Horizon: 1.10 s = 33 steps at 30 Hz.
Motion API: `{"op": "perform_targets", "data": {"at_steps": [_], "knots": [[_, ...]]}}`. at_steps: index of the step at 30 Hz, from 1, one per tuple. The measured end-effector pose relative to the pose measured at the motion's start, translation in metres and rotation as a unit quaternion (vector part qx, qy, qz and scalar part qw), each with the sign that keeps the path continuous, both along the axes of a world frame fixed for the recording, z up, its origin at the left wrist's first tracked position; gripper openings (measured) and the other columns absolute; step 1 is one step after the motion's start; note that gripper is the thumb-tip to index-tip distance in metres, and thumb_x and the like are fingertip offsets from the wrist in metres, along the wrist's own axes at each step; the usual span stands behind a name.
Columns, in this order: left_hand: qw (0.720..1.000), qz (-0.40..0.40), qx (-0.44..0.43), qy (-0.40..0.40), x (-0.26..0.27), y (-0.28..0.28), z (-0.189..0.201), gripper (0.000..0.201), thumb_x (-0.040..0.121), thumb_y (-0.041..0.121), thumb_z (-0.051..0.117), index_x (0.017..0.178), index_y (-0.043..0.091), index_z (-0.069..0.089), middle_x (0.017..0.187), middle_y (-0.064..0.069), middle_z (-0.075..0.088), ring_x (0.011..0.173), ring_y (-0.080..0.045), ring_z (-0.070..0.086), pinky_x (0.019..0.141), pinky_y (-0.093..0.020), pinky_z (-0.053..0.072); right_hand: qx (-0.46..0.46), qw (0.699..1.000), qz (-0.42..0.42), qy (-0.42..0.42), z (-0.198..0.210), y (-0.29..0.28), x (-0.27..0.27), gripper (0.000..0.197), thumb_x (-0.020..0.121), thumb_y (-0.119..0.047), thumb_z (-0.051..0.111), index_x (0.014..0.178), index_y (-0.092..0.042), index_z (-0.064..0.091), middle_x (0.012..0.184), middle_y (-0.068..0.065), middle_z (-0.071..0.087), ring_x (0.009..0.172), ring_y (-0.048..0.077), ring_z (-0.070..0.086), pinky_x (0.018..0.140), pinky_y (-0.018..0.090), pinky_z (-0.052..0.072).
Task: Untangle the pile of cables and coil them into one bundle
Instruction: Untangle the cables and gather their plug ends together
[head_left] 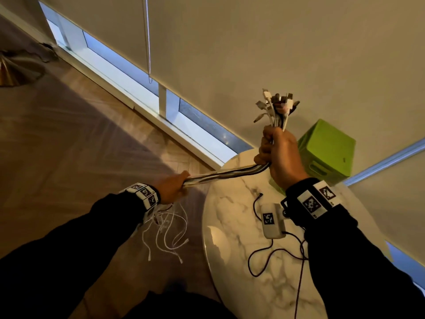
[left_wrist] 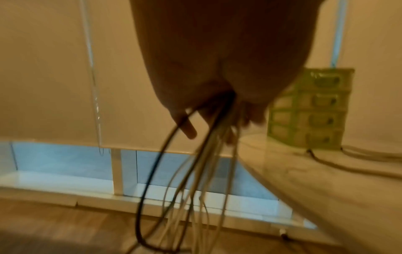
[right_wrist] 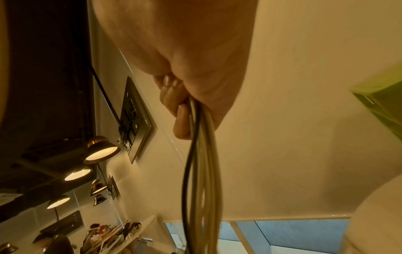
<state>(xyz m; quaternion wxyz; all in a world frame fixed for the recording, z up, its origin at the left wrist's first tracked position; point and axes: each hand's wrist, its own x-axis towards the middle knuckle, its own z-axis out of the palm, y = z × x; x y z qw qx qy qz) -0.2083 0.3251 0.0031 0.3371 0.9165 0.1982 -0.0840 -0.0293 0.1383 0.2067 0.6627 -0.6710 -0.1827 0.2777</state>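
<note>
Both hands, left hand [head_left: 171, 188] and right hand [head_left: 279, 155], clench cables [head_left: 226, 174] above marble table [head_left: 232, 226], green drawers [head_left: 326, 150], blinds [head_left: 230, 42] behind.

My view: marble round table [head_left: 232, 229], green drawer box [head_left: 326, 150] on it, wood floor [head_left: 76, 143], lowered blinds [head_left: 230, 42] over low windows [head_left: 128, 72].

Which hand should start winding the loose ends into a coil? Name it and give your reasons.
Probably the left hand. It grips the cables at the low end, where the loose tails hang beside the table. The right hand is raised, clamping the plug ends together, so it suits anchoring.
</note>
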Motion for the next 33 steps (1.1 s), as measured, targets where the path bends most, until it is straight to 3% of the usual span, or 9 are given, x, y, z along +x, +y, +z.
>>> {"op": "perform_targets", "data": {"at_steps": [4,7,10,15,20,24,28,31,33], "knots": [[0.994,-0.057,-0.089,0.016,0.001,-0.011,0.01,0.108,0.074,0.072,0.071,0.157,0.025,0.019,0.156,0.004,0.035,0.141,-0.02,0.035,0.116,-0.043,0.03,-0.016,0.999,0.027,0.005,0.001,-0.004,0.002,0.034,0.095,-0.009,0.041,0.068,-0.022,0.025,0.062,-0.001,0.013,0.053,0.015,0.008,0.05,0.03,0.014],[0.964,-0.055,-0.245,-0.083,0.013,-0.036,0.06,0.103,0.076,0.088,0.043,0.157,0.029,0.021,0.157,0.017,0.028,0.142,0.001,0.027,0.112,-0.025,0.025,-0.035,0.996,0.081,0.012,-0.003,-0.009,-0.006,0.036,0.097,-0.009,0.041,0.068,-0.022,0.024,0.061,-0.002,0.015,0.053,0.015,0.01,0.05,0.029,0.015],[0.917,-0.05,-0.355,-0.174,0.038,-0.062,0.112,0.055,0.103,0.057,0.019,0.153,0.036,0.028,0.155,0.023,0.031,0.137,0.017,0.029,0.117,-0.019,0.021,-0.034,0.99,0.134,0.027,-0.006,-0.011,-0.017,0.033,0.1,-0.01,0.041,0.069,-0.017,0.035,0.058,-0.004,0.019,0.048,0.012,0.015,0.048,0.025,0.02],[0.836,-0.041,-0.488,-0.248,0.073,-0.085,0.147,0.05,0.102,0.041,0.032,0.145,0.02,0.044,0.151,-0.007,0.049,0.142,-0.017,0.044,0.118,-0.035,0.034,-0.033,0.972,0.225,0.06,-0.014,-0.024,-0.028,0.026,0.1,-0.005,0.035,0.082,-0.019,0.047,0.061,-0.008,0.027,0.05,0.006,0.024,0.05,0.023,0.022],[0.883,-0.036,-0.418,-0.212,0.081,-0.097,0.161,0.03,0.104,0.037,0.047,0.118,0.029,0.073,0.132,-0.003,0.066,0.127,-0.013,0.057,0.112,-0.034,0.041,0.019,0.971,0.232,0.048,-0.042,-0.047,-0.038,0.018,0.079,0.005,0.045,0.08,-0.013,0.045,0.069,0.003,0.028,0.055,0.011,0.026,0.056,0.032,0.019],[0.928,-0.126,-0.329,-0.117,0.079,-0.11,0.18,0.039,0.108,0.031,0.041,0.115,0.013,0.075,0.106,0.022,0.072,0.112,0.005,0.059,0.096,-0.007,0.037,0.012,0.96,0.265,0.089,-0.079,-0.069,-0.048,0.017,0.083,0.008,0.064,0.083,-0.005,0.054,0.088,0.011,0.066,0.087,0.023,0.068,0.079,0.03,0.054],[0.909,-0.182,-0.375,-0.002,0.075,-0.123,0.181,0.043,0.107,0.025,0.042,0.08,0.002,0.067,0.085,-0.005,0.075,0.084,-0.012,0.071,0.082,-0.015,0.049,-0.152,0.906,0.393,0.046,-0.105,-0.073,-0.042,0.029,0.088,-0.002,0.073,0.074,-0.016,0.051,0.117,0.025,0.068,0.123,0.026,0.062,0.106,0.035,0.047],[0.928,-0.188,-0.322,0.011,0.075,-0.132,0.178,0.045,0.106,0.025,0.042,0.066,0.006,0.051,0.062,0.0,0.055,0.06,-0.009,0.052,0.067,-0.013,0.043,-0.305,0.868,0.38,-0.099,-0.117,-0.068,-0.029,0.027,0.091,-0.037,0.072,0.072,-0.02,0.063,0.098,0.008,0.072,0.103,0.023,0.065,0.099,0.042,0.051],[0.937,-0.146,-0.315,-0.04,0.081,-0.135,0.174,0.042,0.105,0.023,0.043,0.066,0.009,0.043,0.061,-0.004,0.042,0.058,-0.011,0.042,0.062,-0.016,0.039,-0.327,0.896,0.245,-0.177,-0.129,-0.061,-0.026,0.03,0.094,-0.043,0.063,0.07,-0.026,0.059,0.081,0.005,0.064,0.085,0.026,0.061,0.082,0.044,0.053]]}}
